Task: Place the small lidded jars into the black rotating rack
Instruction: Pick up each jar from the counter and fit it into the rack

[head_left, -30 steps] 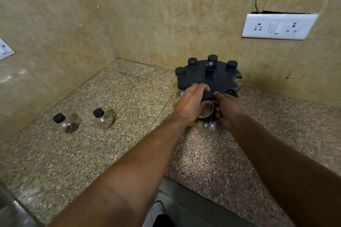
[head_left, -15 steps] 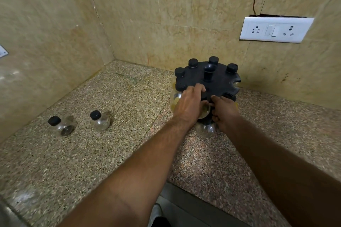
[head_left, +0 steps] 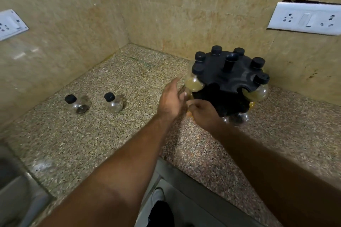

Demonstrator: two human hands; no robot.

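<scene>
The black rotating rack (head_left: 228,79) stands near the back wall with several black-lidded jars hanging in its top slots; one slot at the front is empty. Two small lidded jars stand loose on the counter at the left: one (head_left: 78,104) with dark contents and a clear one (head_left: 113,102). My left hand (head_left: 170,101) hovers just left of the rack, fingers spread and holding nothing. My right hand (head_left: 203,114) presses against the rack's lower tier with its fingers curled; what they grip is hidden.
The granite counter (head_left: 92,143) sits in a tiled corner, its front edge close to me. A steel sink (head_left: 13,186) is at the lower left. White socket plates (head_left: 304,18) hang on the back wall and on the left wall (head_left: 9,24).
My left hand has come off the rack's top and moved left, opening. The rack has turned, so an empty slot now faces front. My right hand stays low at the rack.
</scene>
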